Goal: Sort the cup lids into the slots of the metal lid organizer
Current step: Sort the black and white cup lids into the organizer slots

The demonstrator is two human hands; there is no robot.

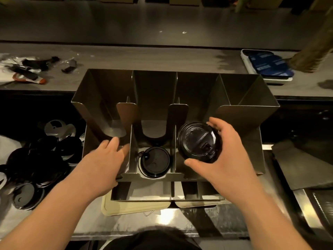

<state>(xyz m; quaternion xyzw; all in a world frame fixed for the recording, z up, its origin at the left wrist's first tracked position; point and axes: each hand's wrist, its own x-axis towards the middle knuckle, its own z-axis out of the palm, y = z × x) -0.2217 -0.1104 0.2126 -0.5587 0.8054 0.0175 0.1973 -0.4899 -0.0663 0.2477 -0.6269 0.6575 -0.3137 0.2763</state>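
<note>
Fingers of your right hand (227,160) grip the lid (197,141) above the organizer (249,114), third slot; left hand (106,160) blurred, seemingly open; tilted release could jam it.

1. Left hand (103,162): bare; the fingertips are blurred.
2. Right hand (228,157): bare, with a short nail visible on the thumb.
3. Left forearm (57,204) and right forearm (257,208): uncovered from the wrist to the picture's lower edge.
4. Dark garment (153,239): black cloth on the torso, seen at bottom centre between the forearms.
</note>
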